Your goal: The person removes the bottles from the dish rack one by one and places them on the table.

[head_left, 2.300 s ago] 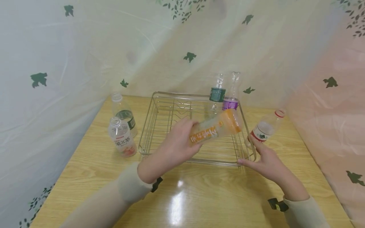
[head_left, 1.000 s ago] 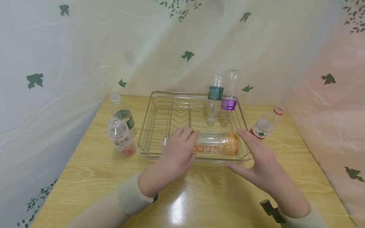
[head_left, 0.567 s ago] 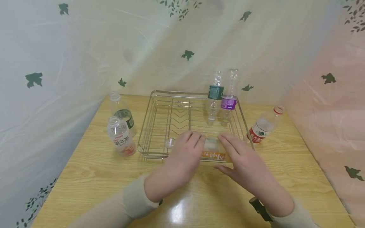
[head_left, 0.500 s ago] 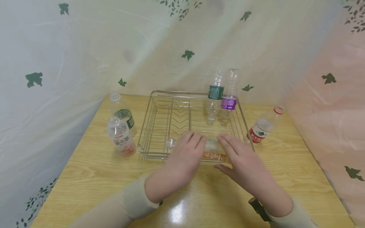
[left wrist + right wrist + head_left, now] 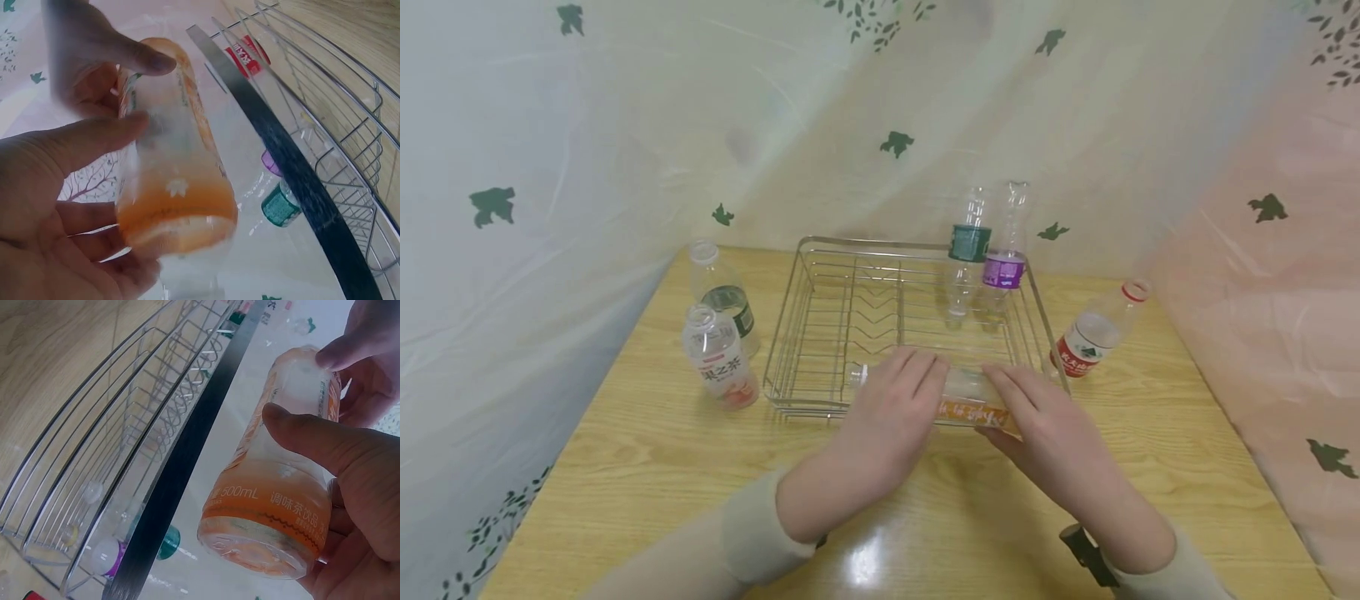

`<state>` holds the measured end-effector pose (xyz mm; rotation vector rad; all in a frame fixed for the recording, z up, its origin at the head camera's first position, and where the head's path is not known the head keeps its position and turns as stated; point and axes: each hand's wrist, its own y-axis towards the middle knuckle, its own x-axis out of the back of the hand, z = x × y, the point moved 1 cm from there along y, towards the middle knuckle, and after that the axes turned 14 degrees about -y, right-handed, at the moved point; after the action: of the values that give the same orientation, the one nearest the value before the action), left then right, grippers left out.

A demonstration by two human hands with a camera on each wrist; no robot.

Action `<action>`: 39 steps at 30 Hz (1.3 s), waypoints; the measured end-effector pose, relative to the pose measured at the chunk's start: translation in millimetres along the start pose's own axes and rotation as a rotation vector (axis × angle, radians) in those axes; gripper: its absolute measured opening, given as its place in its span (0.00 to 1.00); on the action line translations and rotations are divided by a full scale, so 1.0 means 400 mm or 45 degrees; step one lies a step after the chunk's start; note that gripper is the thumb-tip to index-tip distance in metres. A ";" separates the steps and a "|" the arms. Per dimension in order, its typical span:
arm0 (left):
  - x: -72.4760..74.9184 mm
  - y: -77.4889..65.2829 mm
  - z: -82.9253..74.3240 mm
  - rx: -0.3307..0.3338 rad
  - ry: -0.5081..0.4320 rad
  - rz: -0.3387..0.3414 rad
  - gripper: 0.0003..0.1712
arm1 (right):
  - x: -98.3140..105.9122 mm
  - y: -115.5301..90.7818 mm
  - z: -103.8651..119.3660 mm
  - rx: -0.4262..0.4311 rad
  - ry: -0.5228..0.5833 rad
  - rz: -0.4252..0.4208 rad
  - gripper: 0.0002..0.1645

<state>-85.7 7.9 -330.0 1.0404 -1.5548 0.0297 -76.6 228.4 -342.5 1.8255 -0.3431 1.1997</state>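
Both hands hold a clear plastic bottle [image 5: 966, 387] with an orange label, sideways over the front rim of a wire rack [image 5: 917, 246]. My left hand [image 5: 887, 417] wraps the neck-side half, and the bottle's mouth sticks out to its left. Around the base half curl the thumb and fingers of my right hand [image 5: 1052, 433]. Lettering shows on the orange base band of the bottle [image 5: 269, 500] in the right wrist view. Inside the rack's back right corner stand a green-labelled bottle [image 5: 970, 243] and a purple-labelled bottle [image 5: 1002, 271], seemingly neck down.
On the wooden table [image 5: 647, 475], left of the rack, stand a dark-green-labelled bottle [image 5: 718, 283] and a peach-printed bottle [image 5: 718, 358]. A red-labelled bottle [image 5: 1093, 333] stands to the right. A patterned cloth [image 5: 775, 108] hangs behind.
The orange-labelled bottle went from tilted in my left hand to level at the rack's front. My right hand left the rack's right front corner and took hold of the bottle's base half.
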 end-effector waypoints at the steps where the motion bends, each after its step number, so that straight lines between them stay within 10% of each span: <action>1: 0.006 -0.003 0.000 0.006 -0.033 -0.003 0.42 | 0.001 -0.004 -0.004 -0.013 -0.001 -0.004 0.49; 10: 0.063 -0.044 0.036 0.035 -0.379 -0.279 0.61 | 0.014 -0.039 -0.048 -0.102 -0.006 -0.019 0.46; 16: 0.091 -0.093 0.088 0.159 -0.384 -0.409 0.66 | 0.023 -0.060 -0.074 -0.186 -0.008 -0.108 0.41; 26: 0.087 -0.178 0.180 0.663 -0.474 -0.253 0.72 | 0.026 -0.111 -0.134 -0.380 0.003 -0.243 0.47; 39: 0.061 -0.228 0.237 0.926 -0.579 -0.110 0.75 | 0.008 -0.177 -0.194 -0.613 0.097 -0.301 0.46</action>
<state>-101.2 -112.9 -385.2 1.7751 -1.9626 0.3399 -75.6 330.7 -367.3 1.3575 -0.3286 0.9233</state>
